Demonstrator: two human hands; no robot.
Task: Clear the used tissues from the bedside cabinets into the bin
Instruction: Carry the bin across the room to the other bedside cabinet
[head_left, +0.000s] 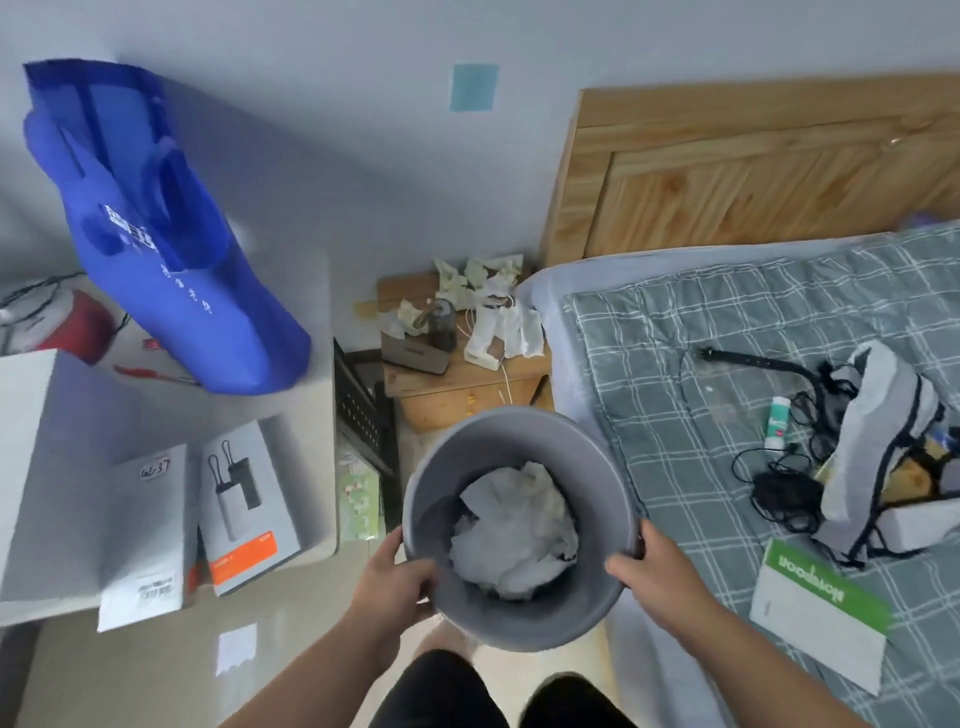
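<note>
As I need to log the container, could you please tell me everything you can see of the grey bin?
The grey bin is round, with smooth matte walls that look like plastic, and no lid or liner shows. It is held mouth up, short of the wooden bedside cabinet and beside the bed. The left hand and right hand grip its near rim, fingers curled over it. Crumpled white tissues lie in its bottom.

Crumpled tissues (480, 279) litter the wooden bedside cabinet (467, 373); the grey bin (540, 623) holds more.
</note>
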